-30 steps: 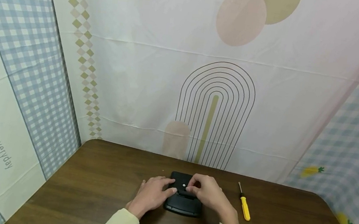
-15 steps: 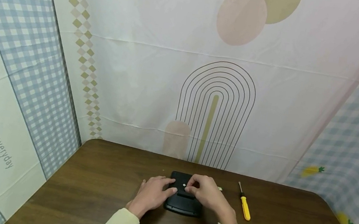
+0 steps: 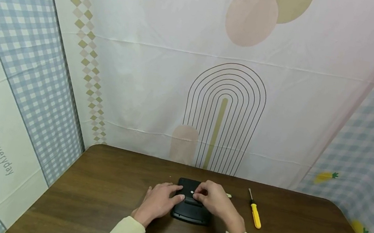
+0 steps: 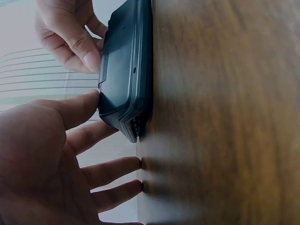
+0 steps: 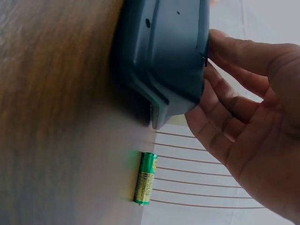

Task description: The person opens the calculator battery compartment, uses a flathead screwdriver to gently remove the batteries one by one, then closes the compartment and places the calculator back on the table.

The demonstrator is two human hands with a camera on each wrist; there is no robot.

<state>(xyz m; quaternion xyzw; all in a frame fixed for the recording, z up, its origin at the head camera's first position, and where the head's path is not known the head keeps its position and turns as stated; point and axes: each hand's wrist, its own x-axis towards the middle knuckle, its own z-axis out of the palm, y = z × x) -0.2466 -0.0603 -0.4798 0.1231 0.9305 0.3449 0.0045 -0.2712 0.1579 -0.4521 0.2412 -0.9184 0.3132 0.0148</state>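
Observation:
A black calculator (image 3: 191, 214) lies back side up on the table, with a small white round spot (image 3: 192, 192) on its back. My left hand (image 3: 158, 203) steadies its left side, thumb and index finger touching it; the other fingers spread down to the tabletop in the left wrist view. My right hand (image 3: 219, 202) bends over the middle of the back, thumb and index fingertips together at a thin dark flap (image 4: 104, 70) that looks like the battery cover. The fingers largely hide this spot, and I cannot tell how much of the flap they pinch.
A green and gold battery (image 5: 146, 180) lies on the table beyond my right hand, its end peeking out in the head view. Farther right is a yellow-handled screwdriver (image 3: 255, 214). A white patterned cloth (image 3: 148, 88) hangs behind the wooden table (image 3: 92, 186).
My right fingertips have shifted slightly over the calculator's back, and more of the battery shows past that hand. The left hand and calculator stay in place.

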